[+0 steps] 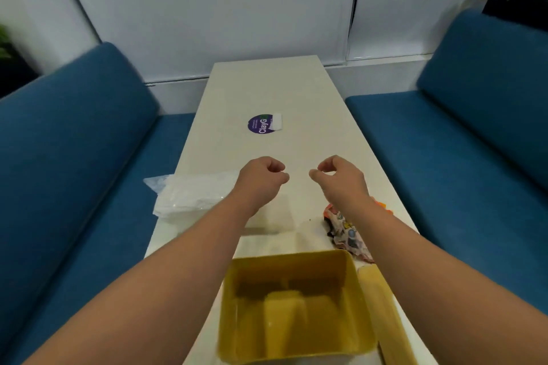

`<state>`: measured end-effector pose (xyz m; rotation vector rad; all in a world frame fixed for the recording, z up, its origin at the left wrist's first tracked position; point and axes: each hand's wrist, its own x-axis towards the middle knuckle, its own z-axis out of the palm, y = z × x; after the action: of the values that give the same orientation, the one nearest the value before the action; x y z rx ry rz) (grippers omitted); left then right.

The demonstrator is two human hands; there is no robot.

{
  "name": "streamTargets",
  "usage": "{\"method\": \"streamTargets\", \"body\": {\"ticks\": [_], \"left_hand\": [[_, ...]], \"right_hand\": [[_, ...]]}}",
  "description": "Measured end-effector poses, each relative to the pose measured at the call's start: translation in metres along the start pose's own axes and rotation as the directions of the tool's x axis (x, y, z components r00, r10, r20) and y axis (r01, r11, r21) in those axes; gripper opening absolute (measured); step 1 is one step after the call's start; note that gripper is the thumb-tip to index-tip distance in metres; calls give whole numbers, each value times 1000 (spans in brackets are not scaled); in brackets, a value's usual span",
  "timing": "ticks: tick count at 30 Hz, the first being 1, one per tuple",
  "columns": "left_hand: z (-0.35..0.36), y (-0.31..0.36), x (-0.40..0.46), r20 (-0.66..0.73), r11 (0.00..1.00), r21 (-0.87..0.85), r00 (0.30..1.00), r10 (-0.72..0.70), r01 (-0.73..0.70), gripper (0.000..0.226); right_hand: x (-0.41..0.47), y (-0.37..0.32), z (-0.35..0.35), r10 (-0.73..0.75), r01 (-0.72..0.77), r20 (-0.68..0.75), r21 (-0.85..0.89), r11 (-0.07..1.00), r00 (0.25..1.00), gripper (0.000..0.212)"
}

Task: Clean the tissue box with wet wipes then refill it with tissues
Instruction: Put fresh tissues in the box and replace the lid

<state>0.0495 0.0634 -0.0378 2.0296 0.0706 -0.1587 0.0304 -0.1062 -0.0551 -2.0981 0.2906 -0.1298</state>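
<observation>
both hands are hovering side by side over the middle of the long white desk point(296, 92), the left hand point(261, 176) and the right hand point(341, 176) each curling its fingers in on nothing, with bare desk stretching far beyond them to a purple sticker point(261, 124). the yellow tissue box point(296, 308) is sitting open at the near end, holding no tissues, its yellow lid point(382, 305) lying just right. a clear tissue pack point(192, 195) is overhanging the left edge, and a patterned wet wipes pack point(347, 234) is lying near the right edge.

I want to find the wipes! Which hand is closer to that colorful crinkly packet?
Right. The right hand hovers just beyond the colorful packet, its forearm crossing over it. The left hand is farther off, across the table.
</observation>
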Motion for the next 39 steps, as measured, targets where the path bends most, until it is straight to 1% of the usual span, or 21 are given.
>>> {"method": "streamTargets", "body": {"ticks": [4,6,8,10,13,15,17,20,23,25,28,31,33,35,39], "left_hand": [[-76,-9,-16,-157,999,31,987,-15,20,15],[-116,-21,-25,-263,998,41,964,-42,54,12],[-150,-38,-32,-368,996,14,926,-81,93,10],[-179,-58,-40,-458,989,-36,878,-141,141,9],[-206,-92,-43,-499,967,-101,829,-251,232,5],[-212,-115,-40,-481,947,-161,815,-322,279,6],[-212,-136,-34,-447,921,-226,806,-389,319,10],[-206,-159,-21,-417,881,-337,786,-456,333,22],[-202,-168,-5,-363,829,-435,774,-520,353,33],[-202,-171,6,-321,809,-449,776,-542,380,36],[-204,-168,17,-255,789,-468,794,-552,399,33],[-203,-169,23,-148,751,-482,803,-577,451,54],[-201,-171,24,-90,749,-463,816,-571,474,59],[-198,-175,24,-65,746,-442,811,-581,499,64],[-198,-177,29,-66,729,-447,793,-605,519,70]], "right_hand": [[-4,-40,34,-59,56,83,34,998,995,21],[-4,-55,51,-43,36,116,59,998,992,19],[-4,-66,66,-11,2,147,62,998,989,18],[-2,-72,83,17,-19,185,10,1000,983,20],[-1,-79,106,45,-19,215,-121,992,976,29],[1,-80,116,75,-37,211,-179,983,975,32],[3,-77,125,109,-62,202,-228,972,973,28],[6,-73,134,133,-74,199,-277,958,971,28],[9,-72,140,130,-78,166,-287,955,978,28],[12,-70,144,125,-81,142,-284,955,982,28],[15,-69,148,114,-72,125,-301,951,986,27],[15,-67,151,103,-60,120,-317,947,987,26],[15,-65,153,96,-54,118,-323,945,988,26],[15,-64,154,98,-58,112,-319,946,989,25],[16,-63,154,102,-62,107,-326,943,989,22]]}}
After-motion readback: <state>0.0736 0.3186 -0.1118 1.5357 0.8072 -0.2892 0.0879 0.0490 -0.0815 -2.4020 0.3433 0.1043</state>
